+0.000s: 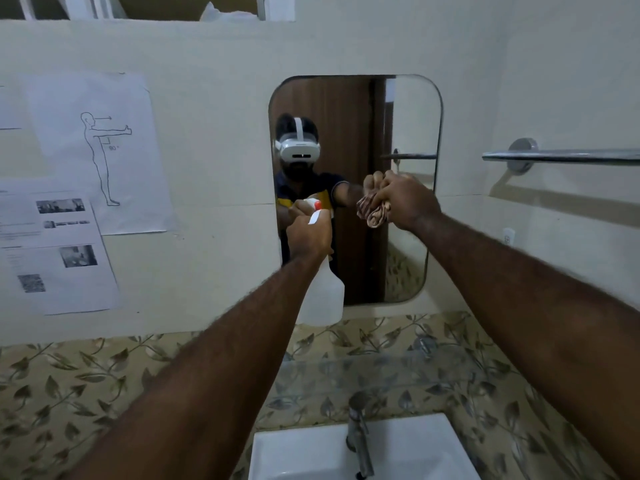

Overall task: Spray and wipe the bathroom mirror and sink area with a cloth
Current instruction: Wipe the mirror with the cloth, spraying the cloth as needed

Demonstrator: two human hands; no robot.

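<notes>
The fingers [383, 192] of the right hand [408, 200] are curled tight round a bunched brownish cloth [372, 212], pressing it against the mirror [353, 126] at the glass's right middle, centre of the frame. The left hand [309, 237] grips the neck of a white spray bottle [325, 299], its fingers wrapped round the far side and mostly hidden. The red-and-white nozzle points at the lower left of the mirror. Both forearms reach up from the bottom edge. Below them, at bottom centre, are a white sink [304, 452] and a metal tap [358, 438]. A towel rail [561, 156] is at the right, and printed sheets [100, 150] are at the left.
</notes>
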